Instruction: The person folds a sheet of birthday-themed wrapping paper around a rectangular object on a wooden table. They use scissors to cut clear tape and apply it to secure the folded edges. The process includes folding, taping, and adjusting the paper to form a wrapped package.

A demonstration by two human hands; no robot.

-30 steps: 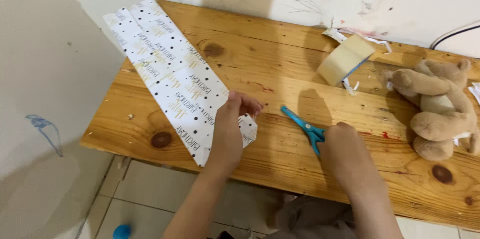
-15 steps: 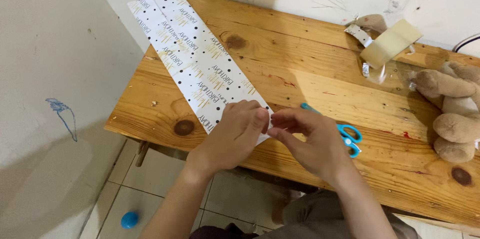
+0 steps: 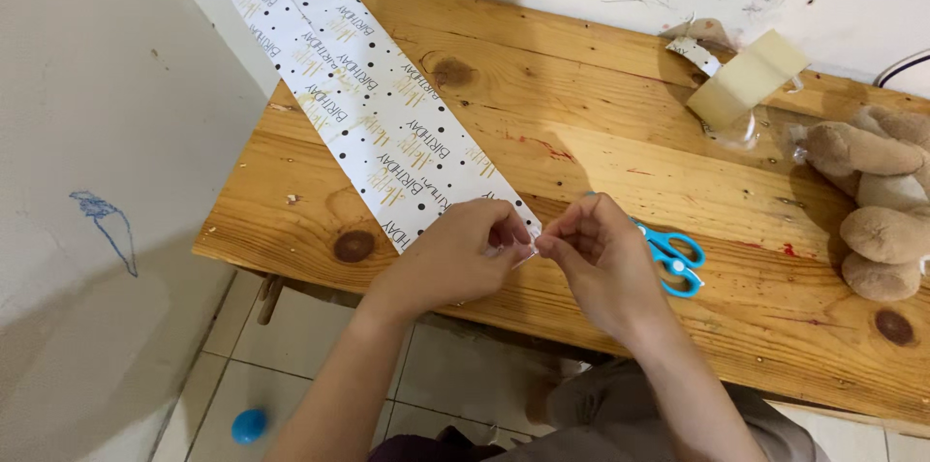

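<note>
Both hands now pinch the near end of the wrapping paper strip (image 3: pixel 387 128): left hand (image 3: pixel 463 254) has thumb and forefinger closed on the corner, right hand (image 3: pixel 596 254) is closed in a narrow pinch on the same corner or a small clear bit at it, can't tell which, fingertips nearly touching

Change: a second ago the right hand was on the blue scissors (image 3: pixel 670 257) and only the left was at the paper. Now the scissors lie loose on the wooden table (image 3: pixel 601 133), just right of the right hand, blades hidden under it. Reads as cutting parked and fine work on the strip's end started, likely folding or taping, my judgement only

Strip orientation: long axis runs diagonally, from the near end at the hands up and left to the table's far left corner, where the far end overhangs the edge. Lies flat, printed side up

Relative to the strip: tape roll (image 3: pixel 746 89) well off to the right by the wall, a paper scrap (image 3: pixel 696 53) beside it; brown teddy bear (image 3: pixel 877 205) further right, at the table's right end
</note>
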